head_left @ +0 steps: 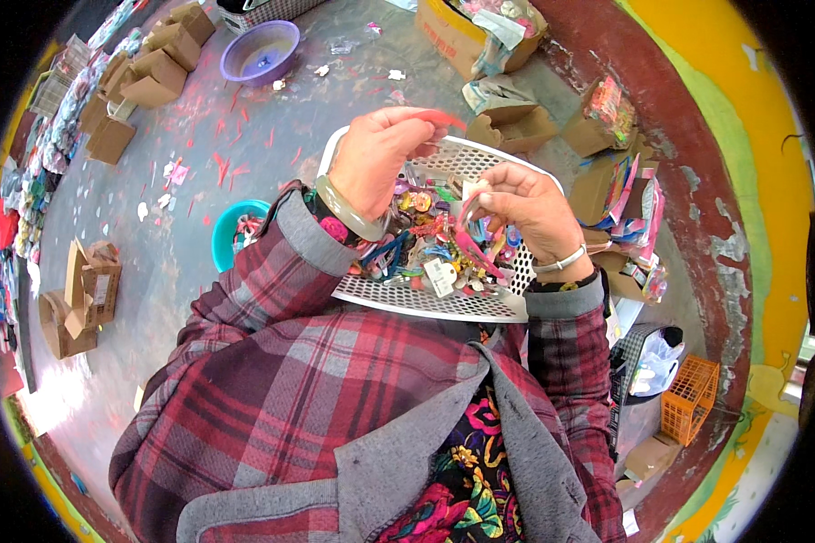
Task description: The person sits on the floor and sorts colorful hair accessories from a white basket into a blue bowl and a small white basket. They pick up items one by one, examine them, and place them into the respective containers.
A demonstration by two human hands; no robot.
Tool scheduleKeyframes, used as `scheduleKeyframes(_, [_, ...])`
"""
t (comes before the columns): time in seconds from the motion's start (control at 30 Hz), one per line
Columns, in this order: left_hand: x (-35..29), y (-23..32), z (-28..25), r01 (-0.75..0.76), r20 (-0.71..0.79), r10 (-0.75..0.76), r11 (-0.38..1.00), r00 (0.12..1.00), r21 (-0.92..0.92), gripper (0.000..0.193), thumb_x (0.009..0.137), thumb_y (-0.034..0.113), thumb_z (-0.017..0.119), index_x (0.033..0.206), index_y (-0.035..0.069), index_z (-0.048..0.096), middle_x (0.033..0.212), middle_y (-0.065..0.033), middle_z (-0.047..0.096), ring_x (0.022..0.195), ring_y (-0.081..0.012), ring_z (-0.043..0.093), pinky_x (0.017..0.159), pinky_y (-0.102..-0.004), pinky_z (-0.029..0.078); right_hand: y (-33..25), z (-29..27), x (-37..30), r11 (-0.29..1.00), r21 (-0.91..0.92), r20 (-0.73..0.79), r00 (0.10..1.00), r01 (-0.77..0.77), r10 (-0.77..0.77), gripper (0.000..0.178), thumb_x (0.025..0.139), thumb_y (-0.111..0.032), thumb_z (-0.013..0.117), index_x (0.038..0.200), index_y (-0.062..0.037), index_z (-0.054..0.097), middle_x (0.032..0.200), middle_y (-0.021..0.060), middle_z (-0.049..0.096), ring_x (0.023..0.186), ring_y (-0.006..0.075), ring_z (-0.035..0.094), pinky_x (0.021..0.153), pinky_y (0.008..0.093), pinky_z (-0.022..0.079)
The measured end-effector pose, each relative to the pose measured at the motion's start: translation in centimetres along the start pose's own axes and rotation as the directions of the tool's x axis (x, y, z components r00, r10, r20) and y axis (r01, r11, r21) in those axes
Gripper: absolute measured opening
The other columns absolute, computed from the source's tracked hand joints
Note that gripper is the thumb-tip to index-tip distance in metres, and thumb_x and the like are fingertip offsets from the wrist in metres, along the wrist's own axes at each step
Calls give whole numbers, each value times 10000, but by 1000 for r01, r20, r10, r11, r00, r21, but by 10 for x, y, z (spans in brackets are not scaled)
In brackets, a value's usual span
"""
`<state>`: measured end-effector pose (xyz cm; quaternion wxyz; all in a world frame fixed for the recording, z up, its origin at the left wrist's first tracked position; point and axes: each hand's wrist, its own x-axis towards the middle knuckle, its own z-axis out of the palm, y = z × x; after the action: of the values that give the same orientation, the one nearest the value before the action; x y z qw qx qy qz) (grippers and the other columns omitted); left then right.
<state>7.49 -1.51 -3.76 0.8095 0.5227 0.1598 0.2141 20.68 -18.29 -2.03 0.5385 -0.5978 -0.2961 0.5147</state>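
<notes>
A white perforated plastic basket [466,309] sits in front of my body, against my lap. Inside lies a jumble of small colourful trinkets [418,242], among them bands and a white tag [440,278]. Over the basket's far left rim, my left hand [378,161] is closed in a pinch on a thin red strip [439,118], smeared by motion. Above the right part of the basket, my right hand [532,217] pinches a pink band [474,249] that hangs down over the pile. A small whitish piece [470,190] shows at those fingertips.
A teal bowl [225,237] of small items stands left of the basket. Farther off is a purple basin [261,52]. Cardboard boxes [513,128] line the far and right sides, with an orange crate [690,396] at lower right. Red scraps [221,169] litter the floor.
</notes>
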Motion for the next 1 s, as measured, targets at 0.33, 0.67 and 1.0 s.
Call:
scheduleKeyframes(0.33, [-4, 3, 11, 109, -5, -109, 994, 994, -14, 237, 838, 85, 487, 982, -18, 644, 909, -46, 624, 790, -105, 552, 743, -244, 449, -4, 6, -12, 907, 207, -237, 918, 366, -316, 280, 835, -7, 533, 1114, 9, 541, 902, 39, 598, 744, 101, 575, 643, 202, 439])
scheduleKeyframes(0.67, [-6, -12, 11, 82, 125, -119, 959, 985, 271, 231, 863, 101, 524, 1040, -10, 624, 916, -26, 637, 798, -85, 571, 729, -226, 465, -18, 26, -13, 675, -541, -295, 638, 502, -711, 114, 739, 53, 623, 837, 0, 645, 814, 53, 613, 729, 116, 570, 658, 232, 442])
scheduleKeyframes(1.0, [-8, -11, 15, 29, 181, -84, 957, 980, 288, 236, 866, 115, 546, 1051, -11, 621, 924, -25, 640, 809, -73, 556, 729, -215, 449, -9, 34, -6, 437, -770, -139, 546, 464, -826, 152, 725, 66, 615, 834, -31, 657, 772, 90, 594, 653, 184, 592, 567, 256, 446])
